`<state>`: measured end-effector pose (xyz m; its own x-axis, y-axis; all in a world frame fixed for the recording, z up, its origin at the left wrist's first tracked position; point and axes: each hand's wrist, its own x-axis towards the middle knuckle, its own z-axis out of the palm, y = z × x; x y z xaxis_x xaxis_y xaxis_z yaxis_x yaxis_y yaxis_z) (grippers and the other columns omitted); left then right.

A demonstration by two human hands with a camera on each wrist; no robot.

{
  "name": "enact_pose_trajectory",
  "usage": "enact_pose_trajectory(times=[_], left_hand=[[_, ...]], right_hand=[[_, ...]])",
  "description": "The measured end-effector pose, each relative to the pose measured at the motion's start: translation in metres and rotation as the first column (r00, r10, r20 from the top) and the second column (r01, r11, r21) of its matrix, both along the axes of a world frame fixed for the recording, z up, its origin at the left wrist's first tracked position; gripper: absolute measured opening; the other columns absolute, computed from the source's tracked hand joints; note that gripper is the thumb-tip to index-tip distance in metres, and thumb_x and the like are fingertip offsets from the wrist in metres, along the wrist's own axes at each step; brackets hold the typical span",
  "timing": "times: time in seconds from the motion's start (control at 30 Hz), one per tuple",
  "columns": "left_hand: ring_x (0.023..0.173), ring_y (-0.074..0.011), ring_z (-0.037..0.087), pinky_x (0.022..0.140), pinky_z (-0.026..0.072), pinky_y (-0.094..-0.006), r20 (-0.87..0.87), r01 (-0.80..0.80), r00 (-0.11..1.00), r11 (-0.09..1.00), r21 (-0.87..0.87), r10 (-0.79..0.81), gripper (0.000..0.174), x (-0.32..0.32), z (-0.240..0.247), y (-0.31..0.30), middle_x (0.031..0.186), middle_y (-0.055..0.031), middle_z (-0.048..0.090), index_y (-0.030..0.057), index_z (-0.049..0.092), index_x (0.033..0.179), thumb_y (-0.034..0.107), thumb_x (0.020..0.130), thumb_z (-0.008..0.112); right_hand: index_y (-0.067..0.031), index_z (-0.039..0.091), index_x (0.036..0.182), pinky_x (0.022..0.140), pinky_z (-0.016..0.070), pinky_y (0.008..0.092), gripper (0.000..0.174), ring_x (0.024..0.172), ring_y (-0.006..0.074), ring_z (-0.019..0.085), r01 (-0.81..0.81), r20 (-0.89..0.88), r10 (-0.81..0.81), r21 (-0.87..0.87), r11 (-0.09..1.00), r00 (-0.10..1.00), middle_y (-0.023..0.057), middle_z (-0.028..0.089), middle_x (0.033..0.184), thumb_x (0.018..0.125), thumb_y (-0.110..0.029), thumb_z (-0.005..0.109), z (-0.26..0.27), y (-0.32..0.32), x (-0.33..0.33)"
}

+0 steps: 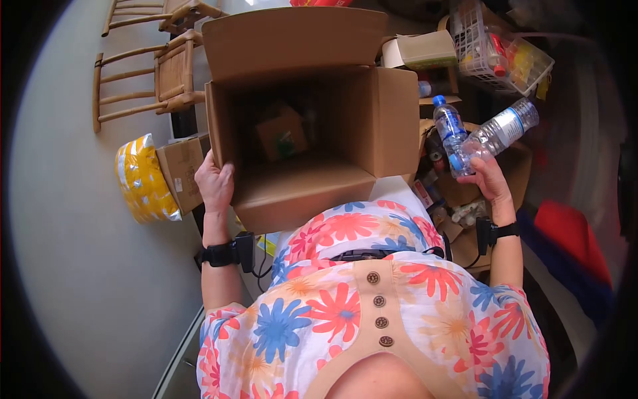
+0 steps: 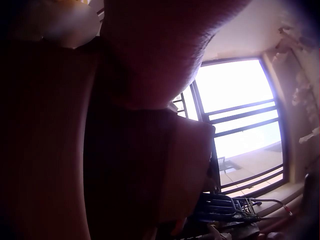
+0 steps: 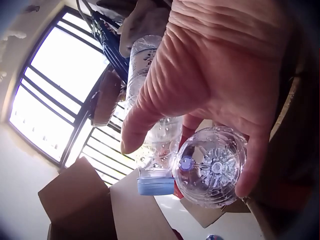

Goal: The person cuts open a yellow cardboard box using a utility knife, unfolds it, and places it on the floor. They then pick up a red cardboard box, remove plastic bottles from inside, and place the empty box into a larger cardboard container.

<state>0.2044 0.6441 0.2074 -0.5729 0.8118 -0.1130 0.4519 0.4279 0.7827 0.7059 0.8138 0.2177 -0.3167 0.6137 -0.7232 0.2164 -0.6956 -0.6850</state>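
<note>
My left hand (image 1: 214,183) grips the left wall of a large open cardboard box (image 1: 302,196), thumb on the inner side. Deep in the box lies a smaller brown carton (image 1: 279,133) with a green mark. To the right of the box, my right hand (image 1: 488,178) holds two clear plastic bottles together. One bottle (image 1: 450,126) has a dark blue cap pointing away from me; the other slants outward, its light blue cap (image 3: 156,186) near my thumb. The right wrist view shows the first bottle's ridged base (image 3: 215,167) between my fingers. The left wrist view is mostly dark.
Behind the bottles stands a white plastic basket (image 1: 468,36) of packaging, beside a pale carton (image 1: 425,50). Bamboo chairs (image 1: 176,66) are at the far left. A yellow-and-white package (image 1: 141,179) leans by another carton (image 1: 183,166). Assorted items fill a shelf (image 1: 458,193) at right.
</note>
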Motion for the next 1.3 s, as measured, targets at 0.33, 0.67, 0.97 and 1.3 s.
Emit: enact_pose_trajectory(times=[0.33, 0.67, 0.97, 1.3], left_hand=[[0.069, -0.0200, 0.063, 0.067, 0.0482, -0.0291, -0.054, 0.177, 0.983, 0.984, 0.012, -0.176, 0.038, -0.045, -0.032, -0.027, 0.078, -0.0122, 0.064, 0.0052, 0.059, 0.107, 0.003, 0.070, 0.052], [0.071, -0.0245, 0.063, 0.068, 0.0485, -0.0312, -0.062, 0.184, 0.980, 0.981, -0.055, -0.187, 0.037, -0.054, -0.049, -0.027, 0.081, -0.0132, 0.064, 0.0060, 0.058, 0.107, 0.003, 0.070, 0.052], [0.071, -0.0225, 0.063, 0.069, 0.0484, -0.0298, -0.039, 0.138, 0.989, 0.985, -0.101, -0.143, 0.038, -0.043, -0.055, -0.044, 0.079, -0.0122, 0.065, 0.0060, 0.059, 0.106, 0.003, 0.069, 0.052], [0.069, -0.0182, 0.062, 0.067, 0.0478, -0.0297, -0.124, 0.159, 0.977, 0.978, -0.132, -0.175, 0.032, -0.003, -0.058, -0.081, 0.077, -0.0111, 0.065, 0.0032, 0.060, 0.101, 0.007, 0.070, 0.052]], right_hand=[[-0.0074, 0.042, 0.121, 0.063, 0.0544, 0.0323, 0.060, 0.097, 0.0186, 0.055, 0.248, 0.128, -0.249, 0.022, 0.968, 0.960, 0.0072, 0.052, 0.110, 0.073, -0.033, 0.066, 0.001, -0.141, -0.007], [-0.0090, 0.040, 0.125, 0.066, 0.0550, 0.0357, 0.058, 0.101, 0.0204, 0.054, 0.345, 0.173, -0.337, -0.017, 0.939, 0.926, 0.0079, 0.049, 0.115, 0.077, -0.030, 0.064, 0.004, -0.166, 0.019], [-0.0100, 0.042, 0.123, 0.064, 0.0555, 0.0357, 0.052, 0.099, 0.0195, 0.055, 0.434, 0.204, -0.411, -0.079, 0.898, 0.888, 0.0063, 0.051, 0.112, 0.079, -0.027, 0.063, -0.017, -0.196, 0.076], [-0.0110, 0.042, 0.123, 0.061, 0.0556, 0.0383, 0.051, 0.095, 0.0186, 0.056, 0.611, 0.287, -0.568, -0.080, 0.788, 0.771, 0.0049, 0.053, 0.110, 0.080, -0.029, 0.063, -0.008, -0.299, 0.180]])
